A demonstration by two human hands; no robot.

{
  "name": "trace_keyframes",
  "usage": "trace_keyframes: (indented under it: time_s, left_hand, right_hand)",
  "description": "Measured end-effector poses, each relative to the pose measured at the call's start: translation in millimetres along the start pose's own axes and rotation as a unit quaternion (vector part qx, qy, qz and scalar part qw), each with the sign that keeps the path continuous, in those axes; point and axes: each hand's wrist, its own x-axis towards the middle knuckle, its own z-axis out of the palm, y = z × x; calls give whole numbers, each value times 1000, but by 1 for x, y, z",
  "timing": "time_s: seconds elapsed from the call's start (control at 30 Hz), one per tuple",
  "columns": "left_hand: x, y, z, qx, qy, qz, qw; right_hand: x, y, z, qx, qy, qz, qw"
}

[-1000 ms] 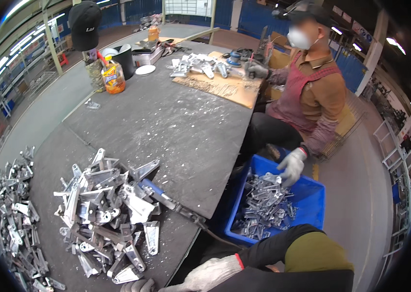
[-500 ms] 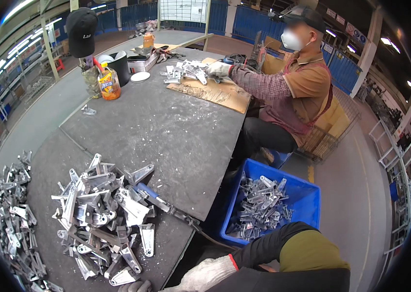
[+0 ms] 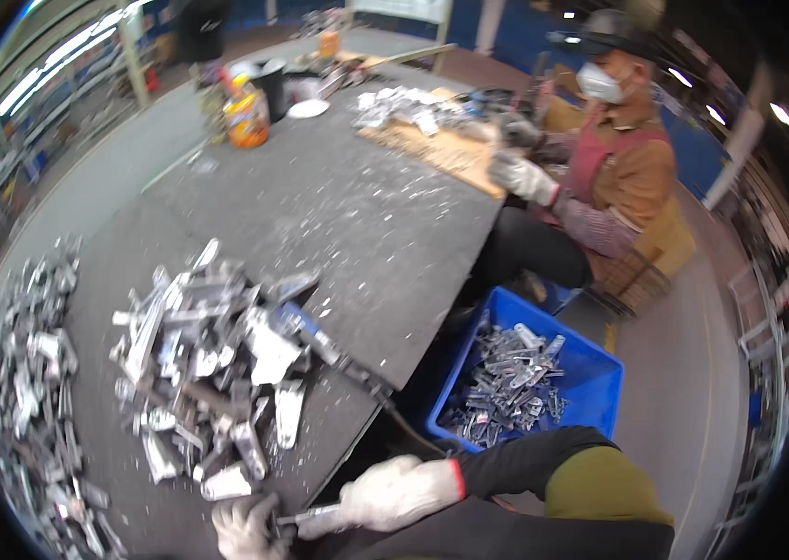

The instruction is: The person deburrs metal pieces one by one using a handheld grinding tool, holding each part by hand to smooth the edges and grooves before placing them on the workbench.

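Left hand (image 3: 243, 532) has moved further into view, can't tell its grip; right hand (image 3: 399, 493) pinches a slim metal piece (image 3: 314, 514), probably stiff, light, best grabbed mid-length.

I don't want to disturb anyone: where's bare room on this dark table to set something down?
The broadest free patch, though flecked, is the tabletop between the metal heap and brown board. A narrower strip separates that heap from the pile at left. It's crowded at the near side, by left hand and right hand.
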Motion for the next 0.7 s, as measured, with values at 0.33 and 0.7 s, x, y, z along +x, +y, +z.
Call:
trace_keyframes:
  time_s: [0.33,0.7]
  left_hand:
    - [18,9,-46,-499,132,-229,825]
    - [-5,14,-22,-699,253,-95,662]
  right_hand:
    - [-65,-22,19,-18,161,164,973]
    - [-26,-8,35,-29,110,170,979]
